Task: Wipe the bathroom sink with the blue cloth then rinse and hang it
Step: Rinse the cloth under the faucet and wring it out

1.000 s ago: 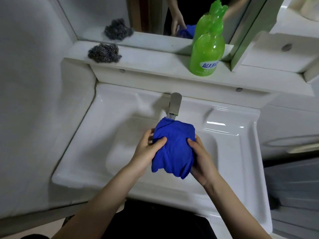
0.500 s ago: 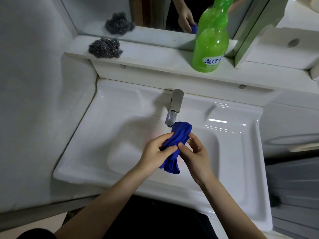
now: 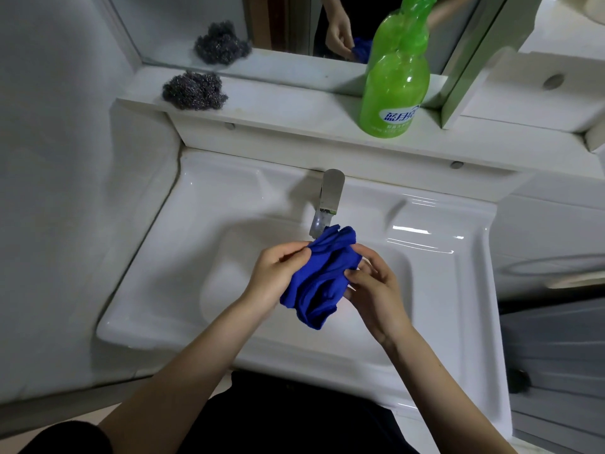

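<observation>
Hands: left hand (image 3: pixel 276 276) and right hand (image 3: pixel 376 288) each pinch one side of the bunched blue cloth (image 3: pixel 322 276).
Cloth: hangs over the sink (image 3: pixel 154 290) basin, just under the tap (image 3: pixel 331 198).
Handling: probably soft, limp and heavier when wet; best gathered and gripped near its top edge.

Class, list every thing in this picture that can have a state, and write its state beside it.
blue cloth, bunched, held over the sink by both hands.
left hand, grips the cloth's left side.
right hand, pinches the cloth's right side.
tap, cloth just below its spout; running or not, cannot tell.
green bottle, upright on the shelf.
scourer, lying on the shelf, untouched.
</observation>
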Tool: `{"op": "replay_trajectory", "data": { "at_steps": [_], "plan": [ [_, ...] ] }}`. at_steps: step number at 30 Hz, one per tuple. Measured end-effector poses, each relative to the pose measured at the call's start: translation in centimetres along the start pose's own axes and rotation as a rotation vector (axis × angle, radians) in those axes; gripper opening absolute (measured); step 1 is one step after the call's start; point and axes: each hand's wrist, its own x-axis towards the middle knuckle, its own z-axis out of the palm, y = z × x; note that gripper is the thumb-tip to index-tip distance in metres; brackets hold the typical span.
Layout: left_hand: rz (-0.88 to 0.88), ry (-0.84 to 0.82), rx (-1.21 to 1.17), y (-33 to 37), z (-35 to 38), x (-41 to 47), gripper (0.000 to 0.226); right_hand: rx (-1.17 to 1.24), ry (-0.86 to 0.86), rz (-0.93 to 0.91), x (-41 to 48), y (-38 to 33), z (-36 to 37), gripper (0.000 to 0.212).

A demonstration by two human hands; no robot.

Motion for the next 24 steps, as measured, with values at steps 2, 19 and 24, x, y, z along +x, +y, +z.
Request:
{"op": "replay_trajectory", "data": {
  "at_steps": [2,19,24],
  "plan": [
    [0.032,0.022,0.032,0.6,-0.2,0.1,0.021,-0.044,0.04,0.029,0.1,-0.1,-0.6,0.038],
    [0.291,-0.325,0.438,9.5,-1.7,-0.3,0.028,-0.788,-0.279,-0.224,0.4,-5.5,0.7,0.022],
    [0.319,-0.235,0.359,11.5,-3.9,-0.4,0.023,-0.494,-0.241,-0.139,-1.3,-5.5,3.1,0.015]
  ]
}}
